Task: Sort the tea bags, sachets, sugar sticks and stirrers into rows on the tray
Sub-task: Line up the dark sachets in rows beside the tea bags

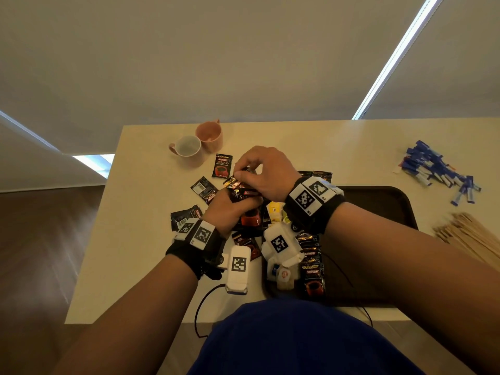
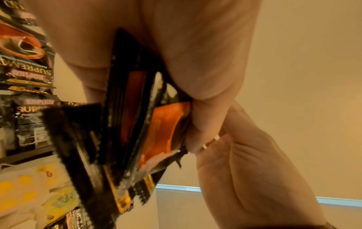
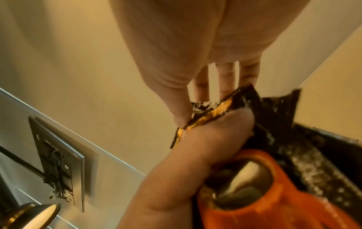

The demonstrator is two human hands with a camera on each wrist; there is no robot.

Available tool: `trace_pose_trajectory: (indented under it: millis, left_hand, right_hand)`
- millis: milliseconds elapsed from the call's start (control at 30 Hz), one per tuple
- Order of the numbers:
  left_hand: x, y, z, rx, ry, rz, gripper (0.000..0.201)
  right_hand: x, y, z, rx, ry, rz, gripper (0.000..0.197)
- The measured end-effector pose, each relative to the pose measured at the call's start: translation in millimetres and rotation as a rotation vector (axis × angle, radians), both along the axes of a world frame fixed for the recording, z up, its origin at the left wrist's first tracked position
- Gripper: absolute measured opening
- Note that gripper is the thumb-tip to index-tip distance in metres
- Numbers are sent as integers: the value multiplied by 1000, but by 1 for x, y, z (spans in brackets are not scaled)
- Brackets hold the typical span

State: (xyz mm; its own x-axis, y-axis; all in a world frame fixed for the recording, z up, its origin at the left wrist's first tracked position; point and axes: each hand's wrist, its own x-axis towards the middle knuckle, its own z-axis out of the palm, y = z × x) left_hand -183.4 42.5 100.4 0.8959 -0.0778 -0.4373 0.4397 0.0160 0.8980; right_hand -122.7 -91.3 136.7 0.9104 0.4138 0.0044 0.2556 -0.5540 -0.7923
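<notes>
One row of sachets (image 1: 311, 263) laid on the tray (image 1: 389, 201). Left hand (image 1: 226, 209) curled round a stack; right hand (image 1: 266, 171) pinching one. Left of tray, more scattered; right, sugar sticks (image 1: 435, 171), stirrers (image 1: 468, 236) untouched.

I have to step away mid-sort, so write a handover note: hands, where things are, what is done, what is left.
Left hand grips a stack of black coffee sachets. Right hand pinches one sachet's end at that stack.
Done: one sachet row lies on the tray, tea bags beside it.
Left: loose sachets on the table, blue sugar sticks and wooden stirrers, both right of the tray.
</notes>
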Motion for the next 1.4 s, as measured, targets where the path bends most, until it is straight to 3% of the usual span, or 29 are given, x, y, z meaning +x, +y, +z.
trace_pose_trajectory:
  millis: [67,233,433,567,667,733,800,967,1133,1333,1400]
  left_hand:
    - [1,2,-2,-14,5,14,52]
    - [4,7,-3,-36,18,69,25]
    - [5,7,0,-75,32,102,18]
    - [9,15,3,-163,107,174,26]
    - [13,20,6,-101,123,115,30]
    - [13,17,6,-49,90,50,31]
    - [14,12,6,-13,60,14,32]
    - [20,14,-4,62,24,-22,48]
    - [22,10,-4,216,31,-90,83]
    - [22,8,-5,188,72,-23,80]
    - [22,10,-7,150,76,-44,61]
  right_hand:
    - [3,-3,2,-24,-5,-59,2]
    - [2,-7,-2,-2,41,-182,11]
    - [-4,-3,-2,-25,96,-77,27]
    - [-12,-16,4,-106,90,180,77]
    - [-20,-19,3,-347,-33,400,125]
    - [-21,-16,-2,-512,-132,422,142]
    - [-22,-12,-8,-570,-190,413,142]
    - [-26,-8,-14,-532,-249,383,120]
    - [-34,-5,-20,-602,-300,384,144]
    - [-35,-2,-23,-501,-266,306,138]
    - [-34,-2,-22,-478,-262,304,137]
